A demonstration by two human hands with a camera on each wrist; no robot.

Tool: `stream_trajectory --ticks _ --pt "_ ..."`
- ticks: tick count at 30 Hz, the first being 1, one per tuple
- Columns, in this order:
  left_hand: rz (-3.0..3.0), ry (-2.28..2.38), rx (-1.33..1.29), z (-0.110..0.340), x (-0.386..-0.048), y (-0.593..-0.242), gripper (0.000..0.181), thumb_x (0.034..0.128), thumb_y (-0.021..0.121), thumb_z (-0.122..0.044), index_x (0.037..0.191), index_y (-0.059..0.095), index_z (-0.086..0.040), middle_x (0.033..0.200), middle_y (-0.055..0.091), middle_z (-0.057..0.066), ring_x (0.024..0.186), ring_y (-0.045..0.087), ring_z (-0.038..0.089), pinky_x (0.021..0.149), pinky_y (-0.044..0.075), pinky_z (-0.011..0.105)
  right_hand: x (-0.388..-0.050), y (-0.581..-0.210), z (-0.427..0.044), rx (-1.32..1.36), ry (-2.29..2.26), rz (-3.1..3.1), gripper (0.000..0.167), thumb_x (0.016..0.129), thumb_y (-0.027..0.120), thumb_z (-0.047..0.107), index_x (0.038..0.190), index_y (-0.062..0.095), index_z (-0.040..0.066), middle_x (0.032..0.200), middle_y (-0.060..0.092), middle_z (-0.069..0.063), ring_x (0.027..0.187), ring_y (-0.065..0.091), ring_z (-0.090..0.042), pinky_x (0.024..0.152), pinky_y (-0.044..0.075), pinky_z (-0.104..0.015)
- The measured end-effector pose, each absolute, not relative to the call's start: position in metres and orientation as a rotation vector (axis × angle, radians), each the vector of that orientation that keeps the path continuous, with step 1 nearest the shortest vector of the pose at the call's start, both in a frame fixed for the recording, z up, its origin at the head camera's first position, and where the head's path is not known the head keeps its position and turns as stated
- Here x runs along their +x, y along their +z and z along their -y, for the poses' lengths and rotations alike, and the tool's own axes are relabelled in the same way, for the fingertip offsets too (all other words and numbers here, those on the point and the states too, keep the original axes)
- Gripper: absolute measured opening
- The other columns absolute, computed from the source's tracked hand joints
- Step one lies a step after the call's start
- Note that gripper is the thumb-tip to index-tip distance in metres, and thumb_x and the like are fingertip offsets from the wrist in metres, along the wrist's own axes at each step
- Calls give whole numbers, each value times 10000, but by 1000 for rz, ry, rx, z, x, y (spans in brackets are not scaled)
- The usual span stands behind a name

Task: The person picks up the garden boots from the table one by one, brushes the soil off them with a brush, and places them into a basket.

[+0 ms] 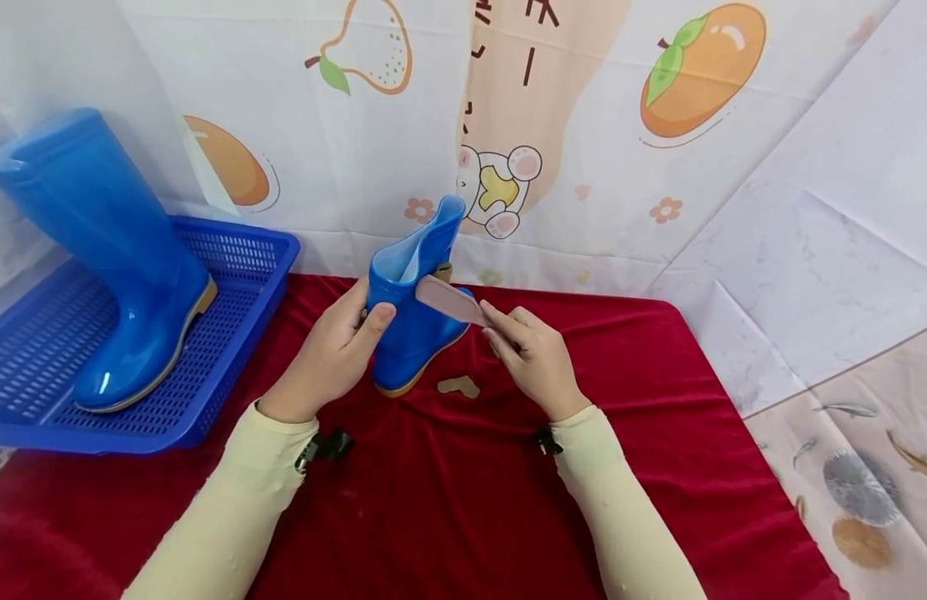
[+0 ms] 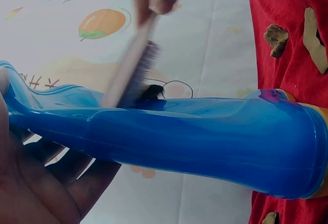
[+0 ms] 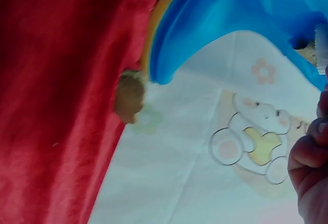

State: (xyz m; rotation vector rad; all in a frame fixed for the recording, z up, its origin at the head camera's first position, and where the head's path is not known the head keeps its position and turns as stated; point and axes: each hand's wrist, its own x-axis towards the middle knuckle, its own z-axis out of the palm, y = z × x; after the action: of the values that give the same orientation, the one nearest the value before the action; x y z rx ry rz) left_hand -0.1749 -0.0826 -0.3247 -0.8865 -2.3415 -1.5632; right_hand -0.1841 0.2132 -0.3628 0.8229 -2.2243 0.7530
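Note:
My left hand [image 1: 324, 362] grips a blue rubber boot [image 1: 407, 333] by its upper shaft, thumb on the near side. The boot stands tilted over the red cloth, its pale opening upward. In my right hand [image 1: 542, 358] is the handle of a pinkish brush [image 1: 450, 302]. The left wrist view shows the brush [image 2: 125, 75], blurred, with dark bristles against the shaft of the boot [image 2: 205, 142]. Beside the brush a brown, mud-like clump [image 1: 443, 272] clings to the boot. Only part of the bristles [image 3: 321, 49] shows in the right wrist view.
A flat brown piece [image 1: 459, 386] lies on the red cloth [image 1: 583, 467] near the boot, and a lumpy one [image 2: 277, 38] is close by. At left, another blue boot [image 1: 126, 267] stands in a blue plastic basket [image 1: 272, 250]. A printed curtain [image 1: 388, 167] hangs behind.

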Motion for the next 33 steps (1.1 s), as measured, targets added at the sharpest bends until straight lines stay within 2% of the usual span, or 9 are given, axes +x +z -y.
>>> stream_trajectory --ticks 11,21,33 --pt "2337 -1590 -823 83 -175 -327 587 1103 433 -441 1614 316 -178 1544 497 92 1373 526 338 1079 433 655 -191 -370 -225 717 764 2271 390 938 771 102 1325 718 109 754 559 -3 633 416 -95 552 365 -268" --pt "2299 -1595 -845 84 -177 -327 589 1101 434 -447 1626 301 -216 1569 474 62 1403 498 308 1104 418 640 -191 -366 -232 679 759 2284 303 926 761 104 1228 776 129 674 511 10 612 401 -84 532 361 -272" --pt "2313 -1588 -828 83 -177 -327 586 1104 438 -431 1620 312 -183 1565 478 82 1399 499 326 1100 419 644 -192 -364 -237 642 725 2256 271 899 741 112 1163 800 125 631 456 37 578 350 -69 513 327 -288"
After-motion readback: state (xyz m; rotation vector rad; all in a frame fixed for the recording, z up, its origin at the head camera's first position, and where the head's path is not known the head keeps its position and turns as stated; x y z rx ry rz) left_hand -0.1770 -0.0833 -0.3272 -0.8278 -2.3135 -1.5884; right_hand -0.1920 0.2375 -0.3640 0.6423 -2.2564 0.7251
